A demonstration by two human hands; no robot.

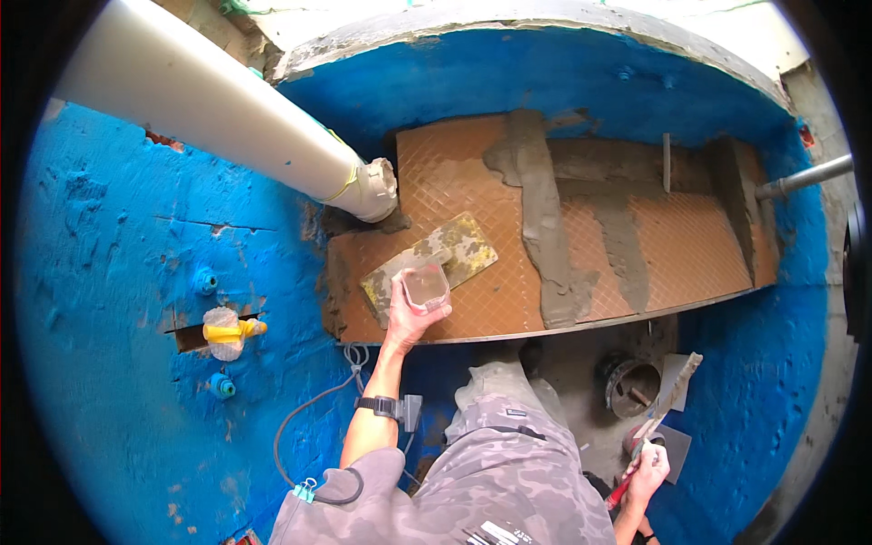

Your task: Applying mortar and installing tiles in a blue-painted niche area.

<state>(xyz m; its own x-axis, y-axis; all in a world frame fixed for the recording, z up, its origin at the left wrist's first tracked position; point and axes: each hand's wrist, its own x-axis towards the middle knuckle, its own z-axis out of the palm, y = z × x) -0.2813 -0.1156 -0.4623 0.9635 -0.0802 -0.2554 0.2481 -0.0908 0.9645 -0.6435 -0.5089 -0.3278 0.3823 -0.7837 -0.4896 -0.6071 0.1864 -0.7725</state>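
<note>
Near the front edge of the brown tiled ledge, a clear square container clamped in the left hand's fingers could drop should the grip slacken, while the right hand's fingers, poorly seen, appear closed around a red-handled tool.

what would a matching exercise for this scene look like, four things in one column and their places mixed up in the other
Things
1. squarish clear piece
2. thick white pipe
3. round bucket
4. grey-and-yellow speckled board

Places
a. on the floor, right of the person's legs
b. lying on the brown tiled ledge
c. held in the left hand
d. slanting in from the upper left of the picture

Pairs: 1-c, 2-d, 3-a, 4-b
</note>
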